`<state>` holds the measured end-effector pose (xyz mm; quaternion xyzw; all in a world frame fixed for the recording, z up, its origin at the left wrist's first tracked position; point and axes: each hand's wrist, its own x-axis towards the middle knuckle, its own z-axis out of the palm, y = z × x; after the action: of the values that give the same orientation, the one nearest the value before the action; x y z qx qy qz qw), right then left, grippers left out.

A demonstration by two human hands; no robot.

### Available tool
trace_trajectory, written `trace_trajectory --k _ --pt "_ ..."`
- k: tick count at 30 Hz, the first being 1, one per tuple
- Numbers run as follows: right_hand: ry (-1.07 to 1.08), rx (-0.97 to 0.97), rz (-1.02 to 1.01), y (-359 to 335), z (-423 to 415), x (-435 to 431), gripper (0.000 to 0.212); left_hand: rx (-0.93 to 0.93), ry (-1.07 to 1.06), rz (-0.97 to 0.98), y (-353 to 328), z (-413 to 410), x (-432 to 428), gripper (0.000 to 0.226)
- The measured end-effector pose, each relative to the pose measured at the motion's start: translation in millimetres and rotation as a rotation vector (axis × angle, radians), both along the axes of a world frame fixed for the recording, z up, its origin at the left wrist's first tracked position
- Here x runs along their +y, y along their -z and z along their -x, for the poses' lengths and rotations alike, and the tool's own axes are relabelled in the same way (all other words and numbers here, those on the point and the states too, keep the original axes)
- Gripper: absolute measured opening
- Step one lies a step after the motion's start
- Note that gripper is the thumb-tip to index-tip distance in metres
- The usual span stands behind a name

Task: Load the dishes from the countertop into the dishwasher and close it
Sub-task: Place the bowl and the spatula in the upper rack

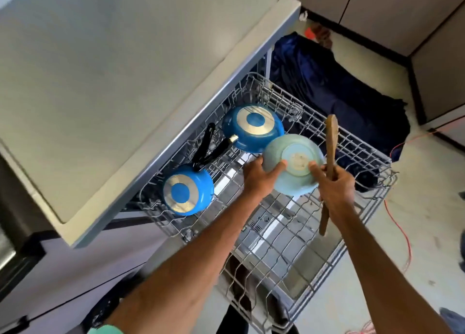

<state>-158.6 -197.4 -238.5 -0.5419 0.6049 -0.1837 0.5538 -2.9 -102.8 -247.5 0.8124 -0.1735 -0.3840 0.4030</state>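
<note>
A pale blue bowl (293, 167) hangs upside down over the pulled-out wire rack (357, 147) of the dishwasher. My left hand (260, 176) grips its left rim, thumb on the base. My right hand (336, 185) is closed around a wooden spatula (331, 142) that stands nearly upright, and its thumb presses the bowl's right side. Two blue pans lie face down in the rack: a frying pan (253, 128) at the back and a smaller saucepan (187, 191) to the left, their black handles crossing.
The grey countertop (120, 81) overhangs the rack on the left. A dark blue cloth heap (334, 92) lies on the floor behind the dishwasher. An orange cable (400, 225) runs along the floor at right. Cabinets stand at the back right.
</note>
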Motion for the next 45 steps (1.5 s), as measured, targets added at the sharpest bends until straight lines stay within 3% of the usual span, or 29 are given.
trace_trajectory --k 3,8,11,16,21,25,29,33,36,40,45 --pt "0.013 0.075 0.046 18.8 -3.0 -7.6 0.032 -0.088 0.056 -0.055 38.3 3.4 -14.9 0.086" --pt "-0.003 0.170 0.116 36.8 -9.4 -13.2 0.035 -0.152 0.087 -0.107 42.3 10.4 -29.1 0.087" --pt "-0.016 0.222 0.143 40.8 -12.8 -15.2 0.033 -0.132 0.105 -0.115 28.1 10.9 -31.2 0.075" --pt "-0.069 0.256 0.519 27.4 -10.9 0.3 0.029 -0.121 0.125 -0.084 21.8 12.5 -22.9 0.067" --pt "-0.225 0.234 0.696 17.5 -10.3 32.5 0.041 -0.108 0.093 -0.077 21.5 10.6 -2.4 0.078" --pt "-0.404 0.180 0.664 6.6 -20.3 66.3 0.027 -0.122 0.002 -0.072 22.9 3.4 22.0 0.046" --pt "-0.626 0.169 0.710 13.3 -30.3 87.1 0.023 -0.131 -0.113 -0.060 11.7 -16.8 60.7 0.030" --pt "-0.723 0.210 0.542 27.3 -48.2 88.5 0.031 -0.098 -0.141 -0.091 3.4 -25.2 91.7 0.035" --pt "-0.725 0.263 0.593 40.7 -66.6 87.5 0.029 -0.075 -0.138 -0.094 4.9 -27.8 99.5 0.043" --pt "-0.795 0.462 0.536 46.5 -91.2 85.9 0.015 -0.060 -0.113 -0.099 0.8 -32.9 100.2 0.048" --pt "-0.926 0.640 0.446 65.5 -102.3 80.0 0.023 -0.061 -0.099 -0.124 -0.3 -35.8 103.9 0.047"
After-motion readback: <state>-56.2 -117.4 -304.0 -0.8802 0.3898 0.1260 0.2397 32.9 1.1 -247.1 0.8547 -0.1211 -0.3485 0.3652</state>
